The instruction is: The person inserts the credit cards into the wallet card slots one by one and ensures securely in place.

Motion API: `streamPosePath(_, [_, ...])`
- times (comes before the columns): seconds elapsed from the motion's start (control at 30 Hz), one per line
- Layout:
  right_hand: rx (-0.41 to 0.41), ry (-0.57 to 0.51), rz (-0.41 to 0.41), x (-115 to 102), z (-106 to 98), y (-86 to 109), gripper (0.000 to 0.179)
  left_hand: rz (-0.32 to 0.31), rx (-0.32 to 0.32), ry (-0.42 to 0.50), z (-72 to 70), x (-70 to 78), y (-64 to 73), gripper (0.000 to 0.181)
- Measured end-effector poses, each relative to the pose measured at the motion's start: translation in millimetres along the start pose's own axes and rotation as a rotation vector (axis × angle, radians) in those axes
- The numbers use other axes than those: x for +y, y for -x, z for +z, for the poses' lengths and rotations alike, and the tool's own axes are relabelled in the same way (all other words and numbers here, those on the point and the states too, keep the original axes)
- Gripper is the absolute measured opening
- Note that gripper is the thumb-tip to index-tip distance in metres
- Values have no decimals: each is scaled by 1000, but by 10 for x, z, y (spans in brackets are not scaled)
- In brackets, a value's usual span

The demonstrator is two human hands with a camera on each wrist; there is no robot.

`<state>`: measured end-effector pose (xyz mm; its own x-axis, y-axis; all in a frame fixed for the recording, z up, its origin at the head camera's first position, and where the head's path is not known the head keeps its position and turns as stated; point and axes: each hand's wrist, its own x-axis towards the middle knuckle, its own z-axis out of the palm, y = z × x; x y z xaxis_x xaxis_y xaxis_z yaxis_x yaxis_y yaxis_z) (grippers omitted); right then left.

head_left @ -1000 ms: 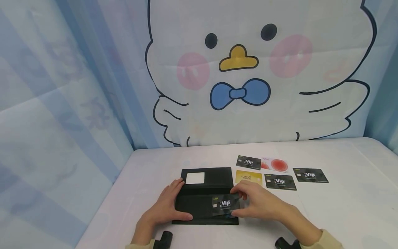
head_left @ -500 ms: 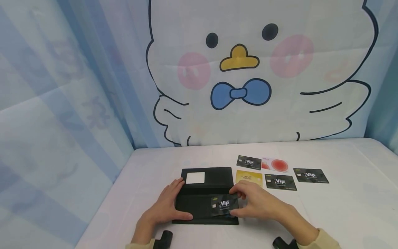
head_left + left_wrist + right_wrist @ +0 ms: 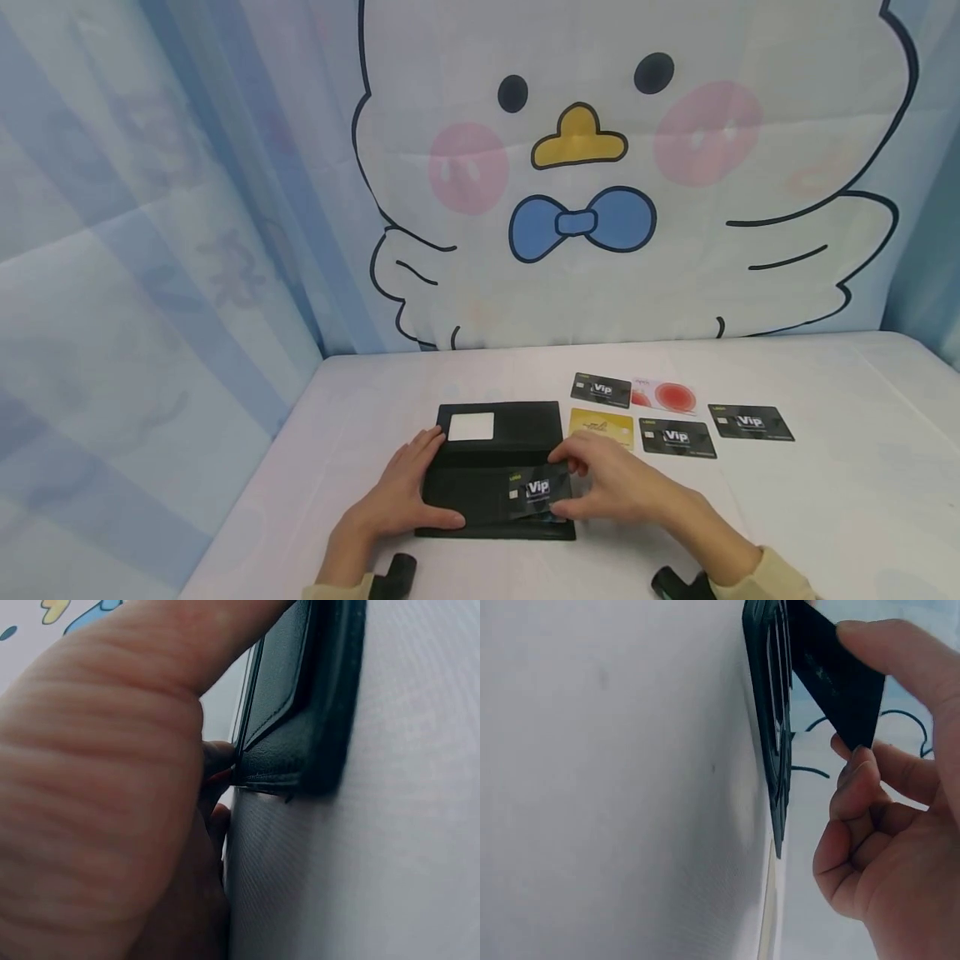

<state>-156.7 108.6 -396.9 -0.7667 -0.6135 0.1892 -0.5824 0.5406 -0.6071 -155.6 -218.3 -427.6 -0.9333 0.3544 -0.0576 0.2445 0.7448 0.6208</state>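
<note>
A black wallet point(image 3: 465, 492) lies spread open on the white table, its card slots facing up. My left hand point(image 3: 408, 487) rests along its left side, fingers at the upper flap's edge and thumb pressing on the lower flap. In the left wrist view, the wallet's stitched corner point(image 3: 274, 761) shows beside that hand. My right hand point(image 3: 611, 479) pinches a black Vip card point(image 3: 536, 490) by its right end, between thumb and fingers. From the right wrist view, this card point(image 3: 844, 682) stands at an angle to the wallet's layered slots point(image 3: 778, 712), its inner end overlapping them.
Beyond the right hand lie several cards: a gold one point(image 3: 602, 425), a red-and-white one point(image 3: 666, 396) and black Vip cards point(image 3: 677, 437). A white rectangle point(image 3: 471, 427) shows on the wallet's upper flap. A cartoon-printed curtain point(image 3: 585, 300) hangs behind the table.
My right hand has shifted slightly left with the black Vip card, whose right end now tilts up a bit more. The left hand and wallet stay in place.
</note>
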Motion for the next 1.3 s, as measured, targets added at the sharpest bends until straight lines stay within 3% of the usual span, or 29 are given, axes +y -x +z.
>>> streamPosePath(0.23, [-24, -63, 57, -3, 54, 22, 49, 10, 0, -1, 2, -6, -7, 117])
streamPosePath(0.5, [-83, -52, 120, 1, 51, 48, 55, 0, 10, -12, 16, -3, -5, 118])
streamPosePath(0.8, [-88, -60, 71, 80, -85, 170, 47, -10, 4, -8, 16, -7, -8, 118])
streamPosePath(1.3, [-59, -78, 61, 78, -48, 146, 47, -1, 8, 1, 15, -13, -7, 118])
